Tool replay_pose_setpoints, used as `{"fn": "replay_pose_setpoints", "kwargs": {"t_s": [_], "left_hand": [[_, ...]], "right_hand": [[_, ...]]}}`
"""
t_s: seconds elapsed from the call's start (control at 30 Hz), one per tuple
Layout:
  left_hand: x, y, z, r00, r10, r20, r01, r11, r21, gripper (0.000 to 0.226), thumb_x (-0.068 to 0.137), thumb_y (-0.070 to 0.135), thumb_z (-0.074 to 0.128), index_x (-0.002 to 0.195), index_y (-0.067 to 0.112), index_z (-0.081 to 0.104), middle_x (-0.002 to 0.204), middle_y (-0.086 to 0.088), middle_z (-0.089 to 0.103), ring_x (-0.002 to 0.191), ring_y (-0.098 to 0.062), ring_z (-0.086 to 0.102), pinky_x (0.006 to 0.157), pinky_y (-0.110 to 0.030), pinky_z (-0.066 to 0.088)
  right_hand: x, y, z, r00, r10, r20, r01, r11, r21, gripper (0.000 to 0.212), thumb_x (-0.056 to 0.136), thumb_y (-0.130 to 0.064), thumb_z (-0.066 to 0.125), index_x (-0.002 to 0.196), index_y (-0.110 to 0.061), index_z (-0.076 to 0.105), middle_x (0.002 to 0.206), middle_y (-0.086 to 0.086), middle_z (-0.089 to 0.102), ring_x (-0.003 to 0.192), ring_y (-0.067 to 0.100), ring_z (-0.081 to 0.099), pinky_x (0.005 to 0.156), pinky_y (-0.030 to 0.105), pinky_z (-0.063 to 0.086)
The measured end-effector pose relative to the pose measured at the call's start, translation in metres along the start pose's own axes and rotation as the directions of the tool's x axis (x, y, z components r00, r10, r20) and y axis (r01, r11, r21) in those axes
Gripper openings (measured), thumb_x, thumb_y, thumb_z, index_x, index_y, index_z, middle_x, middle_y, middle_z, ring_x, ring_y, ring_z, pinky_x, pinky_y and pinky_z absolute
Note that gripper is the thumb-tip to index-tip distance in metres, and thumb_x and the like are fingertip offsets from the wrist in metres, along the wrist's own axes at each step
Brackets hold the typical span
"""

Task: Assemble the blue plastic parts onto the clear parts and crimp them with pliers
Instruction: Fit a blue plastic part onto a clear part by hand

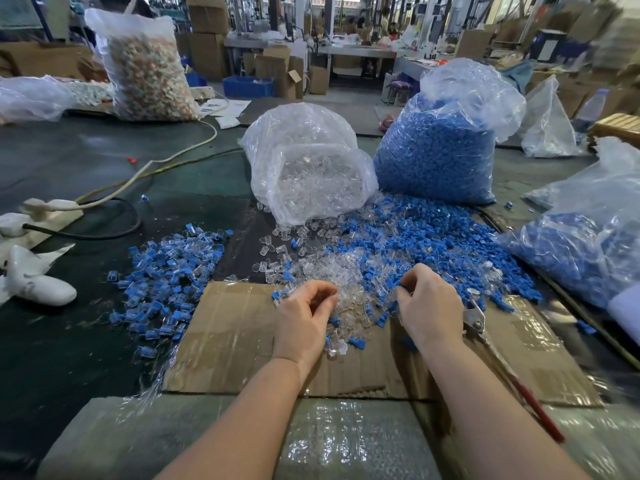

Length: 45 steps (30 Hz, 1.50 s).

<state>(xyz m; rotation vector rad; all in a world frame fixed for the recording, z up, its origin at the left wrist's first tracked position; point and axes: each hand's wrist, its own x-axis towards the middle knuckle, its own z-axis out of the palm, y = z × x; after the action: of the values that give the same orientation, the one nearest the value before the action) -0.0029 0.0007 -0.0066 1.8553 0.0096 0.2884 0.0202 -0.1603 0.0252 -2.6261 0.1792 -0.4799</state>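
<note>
A loose heap of clear parts (311, 268) and blue parts (433, 244) lies on the table ahead of me, spilling onto a flat cardboard sheet (235, 334). My left hand (304, 323) hovers over the near edge of the heap, fingers curled, thumb and forefinger pinching what looks like a clear part. My right hand (429, 306) is curled beside it, with a small blue part at its fingertips. Metal pliers (474, 320) with red handles lie on the cardboard just right of my right wrist. A pile of joined blue-and-clear pieces (166, 282) sits to the left.
Behind the heap stand an open bag of clear parts (311, 174) and a bag of blue parts (436, 157). Another bag with blue parts (571, 254) lies at the right. A power strip with cables (45, 206) and a white object (34, 282) are at the left.
</note>
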Motion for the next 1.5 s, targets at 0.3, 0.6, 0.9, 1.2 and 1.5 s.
{"fn": "replay_pose_setpoints", "kwargs": {"t_s": [0.3, 0.6, 0.9, 1.2, 1.5], "left_hand": [[-0.001, 0.002, -0.002, 1.0, -0.005, 0.012, 0.005, 0.999, -0.053, 0.022, 0.086, 0.009, 0.062, 0.086, 0.031, 0.061, 0.085, 0.011, 0.066, 0.078, 0.004, 0.062, 0.069, -0.009, 0.05], [-0.001, 0.004, -0.004, 1.0, -0.014, 0.012, 0.015, 0.998, -0.069, 0.021, 0.086, 0.01, 0.063, 0.084, 0.031, 0.062, 0.085, 0.009, 0.067, 0.081, -0.002, 0.063, 0.073, -0.014, 0.051], [0.0, 0.003, -0.003, 0.999, -0.028, 0.036, 0.031, 0.996, -0.081, 0.01, 0.084, 0.011, 0.066, 0.09, 0.019, 0.068, 0.084, 0.006, 0.069, 0.077, 0.0, 0.063, 0.072, -0.011, 0.05], [0.001, 0.005, -0.004, 0.999, -0.039, 0.03, 0.042, 0.993, -0.107, 0.013, 0.085, 0.01, 0.064, 0.086, 0.022, 0.064, 0.083, 0.006, 0.067, 0.077, 0.003, 0.062, 0.07, -0.009, 0.049], [0.002, 0.002, -0.003, 0.999, -0.034, 0.022, 0.037, 0.991, -0.125, 0.012, 0.085, 0.009, 0.065, 0.09, 0.02, 0.067, 0.085, 0.006, 0.069, 0.081, 0.001, 0.064, 0.074, -0.01, 0.049]], "right_hand": [[-0.021, -0.025, 0.001, 0.972, -0.229, 0.06, 0.191, 0.906, 0.378, 0.016, 0.086, -0.005, 0.063, 0.099, -0.011, 0.069, 0.092, -0.001, 0.069, 0.084, 0.011, 0.062, 0.083, 0.022, 0.05], [-0.031, -0.035, 0.01, 0.959, -0.281, 0.026, 0.264, 0.926, 0.271, 0.004, 0.084, -0.014, 0.067, 0.087, -0.014, 0.064, 0.08, -0.002, 0.067, 0.075, 0.013, 0.06, 0.07, 0.023, 0.048], [-0.033, -0.04, 0.017, 0.947, -0.322, 0.016, 0.315, 0.934, 0.17, 0.005, 0.085, -0.016, 0.064, 0.087, -0.015, 0.06, 0.08, -0.002, 0.064, 0.071, 0.01, 0.049, 0.068, 0.021, 0.038], [-0.03, -0.037, 0.013, 0.946, -0.317, 0.071, 0.296, 0.93, 0.217, 0.009, 0.087, -0.02, 0.065, 0.092, -0.014, 0.068, 0.084, -0.002, 0.069, 0.079, 0.013, 0.061, 0.075, 0.028, 0.05], [-0.029, -0.04, 0.01, 0.932, -0.333, 0.142, 0.297, 0.928, 0.226, 0.013, 0.09, -0.017, 0.06, 0.099, -0.013, 0.069, 0.09, 0.0, 0.069, 0.086, 0.015, 0.06, 0.082, 0.031, 0.049]]}}
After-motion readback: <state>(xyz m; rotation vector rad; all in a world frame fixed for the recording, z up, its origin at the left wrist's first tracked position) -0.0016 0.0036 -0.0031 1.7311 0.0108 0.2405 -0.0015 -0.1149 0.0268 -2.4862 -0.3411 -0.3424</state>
